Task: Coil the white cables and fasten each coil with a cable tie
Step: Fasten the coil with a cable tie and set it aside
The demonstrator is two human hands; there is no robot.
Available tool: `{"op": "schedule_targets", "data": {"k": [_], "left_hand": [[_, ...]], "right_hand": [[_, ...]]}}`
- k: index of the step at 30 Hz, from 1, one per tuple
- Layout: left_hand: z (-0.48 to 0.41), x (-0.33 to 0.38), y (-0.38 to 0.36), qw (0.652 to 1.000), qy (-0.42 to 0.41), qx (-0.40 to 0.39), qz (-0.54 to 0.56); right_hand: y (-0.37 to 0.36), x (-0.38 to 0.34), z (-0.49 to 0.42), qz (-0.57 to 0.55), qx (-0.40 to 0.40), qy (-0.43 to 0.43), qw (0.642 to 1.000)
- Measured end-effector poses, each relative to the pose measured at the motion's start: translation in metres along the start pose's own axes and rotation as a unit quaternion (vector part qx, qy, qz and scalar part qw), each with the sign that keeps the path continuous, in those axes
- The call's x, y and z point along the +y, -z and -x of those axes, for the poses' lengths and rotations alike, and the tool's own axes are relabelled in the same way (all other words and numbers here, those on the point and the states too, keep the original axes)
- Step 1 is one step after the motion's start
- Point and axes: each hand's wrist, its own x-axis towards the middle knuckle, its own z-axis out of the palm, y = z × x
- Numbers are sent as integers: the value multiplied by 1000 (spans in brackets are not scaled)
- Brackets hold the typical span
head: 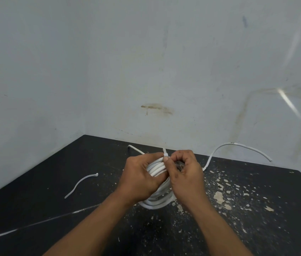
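Observation:
A coil of white cable (156, 169) stands on edge between my hands, its lower loops (155, 203) resting on the black table. My left hand (140, 177) grips the coil's left side. My right hand (184, 172) pinches a white cable tie (165, 152) wrapped over the top of the coil, with the tie's tail sticking up. One loose cable end (245, 146) arcs up and right toward the wall. Another end (133, 148) pokes out to the back left. A spare white cable tie (80, 184) lies on the table to the left.
The black table (53, 182) fits into a corner of stained pale walls (146, 71). Its right half is speckled with pale paint chips (220, 197). A thin white line (35, 223) crosses the table's front left.

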Motion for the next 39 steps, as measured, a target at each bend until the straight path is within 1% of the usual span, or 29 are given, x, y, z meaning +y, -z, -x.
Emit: {"op": "schedule_targets", "data": {"k": [2, 6, 8, 13, 16, 19, 23, 26, 29, 32, 37, 39], "left_hand": [[-1, 1, 3, 1000, -15, -17, -6], [-1, 3, 6, 999, -25, -38, -3], [-1, 4, 6, 999, -12, -49, 20], [-5, 10, 6, 993, 16, -93, 74], [-9, 13, 10, 989, 31, -127, 74], [-15, 17, 14, 983, 46, -154, 88], [-18, 17, 18, 982, 42, -156, 96], [-14, 14, 19, 982, 50, -156, 98], [-11, 13, 20, 978, 72, -146, 130], [-11, 11, 20, 978, 86, -131, 136], [-12, 9, 20, 979, 103, -127, 121], [-12, 7, 20, 978, 113, -115, 132]], "right_hand": [[5, 0, -2, 4, -28, -18, 999], [22, -15, -16, -94, -122, -103, 983], [27, -22, -23, -102, -149, -121, 976], [30, -29, -33, -134, -145, -171, 965], [30, -33, -37, -72, -145, -165, 973], [27, -38, -41, -26, -124, -165, 978], [21, -43, -45, -10, -103, -170, 980], [17, -41, -44, 2, -108, -173, 979], [15, -40, -43, 1, -119, -159, 980], [21, -40, -49, -37, -165, -170, 971], [35, -38, -55, -69, -271, -211, 937], [37, -38, -56, -88, -295, -219, 926]]}}
